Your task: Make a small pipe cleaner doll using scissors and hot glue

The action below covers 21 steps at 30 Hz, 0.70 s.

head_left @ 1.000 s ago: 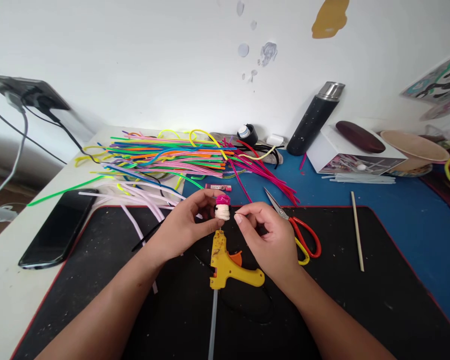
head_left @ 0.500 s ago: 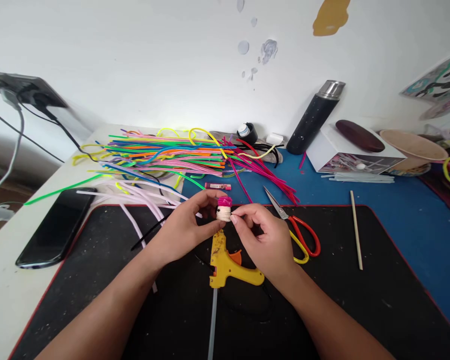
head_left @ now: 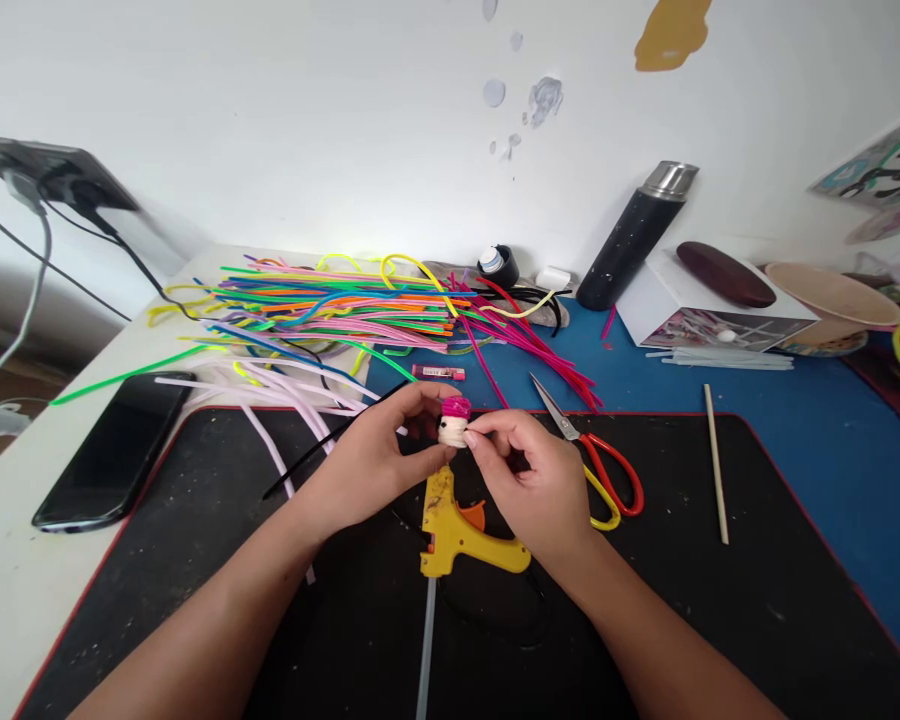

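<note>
Between the thumb and fingers of my left hand (head_left: 379, 455) is a small pipe-cleaner doll head (head_left: 452, 430), cream below and bright pink on top. A black dot shows on its cream front. My right hand (head_left: 529, 470) is closed in a pinch against the right side of the head, where a dark speck shows at the fingertips. Whatever that pinch holds is too small to make out. Just below the head lies a yellow hot glue gun (head_left: 441, 525) with a clear glue stick (head_left: 426, 650) in its back end.
Scissors (head_left: 570, 425) with red and yellow handles lie right of my hands, a wooden stick (head_left: 716, 465) further right. Behind are many coloured pipe cleaners (head_left: 330, 310), a pink-wrapped small bar (head_left: 439, 372), a dark flask (head_left: 634, 240) and a white box (head_left: 667, 290). A phone (head_left: 109, 450) lies left.
The view has shifted slightly. The doll head seems turned a little, and the dark speck by my right fingertips shows more clearly. Both hands keep nearly the same pose.
</note>
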### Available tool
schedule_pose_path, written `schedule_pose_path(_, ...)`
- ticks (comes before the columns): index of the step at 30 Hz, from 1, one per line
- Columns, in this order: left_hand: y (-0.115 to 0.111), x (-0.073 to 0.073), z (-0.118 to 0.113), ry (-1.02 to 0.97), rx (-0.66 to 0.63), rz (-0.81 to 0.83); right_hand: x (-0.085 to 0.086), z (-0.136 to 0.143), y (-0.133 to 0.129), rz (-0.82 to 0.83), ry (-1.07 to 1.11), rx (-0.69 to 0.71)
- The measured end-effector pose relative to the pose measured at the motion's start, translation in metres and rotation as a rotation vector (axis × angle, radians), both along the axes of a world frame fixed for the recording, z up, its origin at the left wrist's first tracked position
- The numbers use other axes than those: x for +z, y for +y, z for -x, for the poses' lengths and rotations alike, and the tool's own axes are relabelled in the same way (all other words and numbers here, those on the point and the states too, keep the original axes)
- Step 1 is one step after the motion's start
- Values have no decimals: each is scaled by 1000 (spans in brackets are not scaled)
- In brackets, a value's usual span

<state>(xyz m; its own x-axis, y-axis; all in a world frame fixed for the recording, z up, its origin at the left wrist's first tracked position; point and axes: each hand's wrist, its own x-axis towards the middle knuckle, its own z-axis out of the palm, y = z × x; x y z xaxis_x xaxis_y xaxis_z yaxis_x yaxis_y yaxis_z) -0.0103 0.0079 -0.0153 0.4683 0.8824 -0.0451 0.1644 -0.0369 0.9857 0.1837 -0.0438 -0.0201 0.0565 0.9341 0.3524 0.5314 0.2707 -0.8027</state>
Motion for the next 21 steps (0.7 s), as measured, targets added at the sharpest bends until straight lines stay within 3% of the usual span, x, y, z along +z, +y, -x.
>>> schedule_pose_path(21,-1,4,-2,6,3,-15,0,0,0,-12,-42,-10)
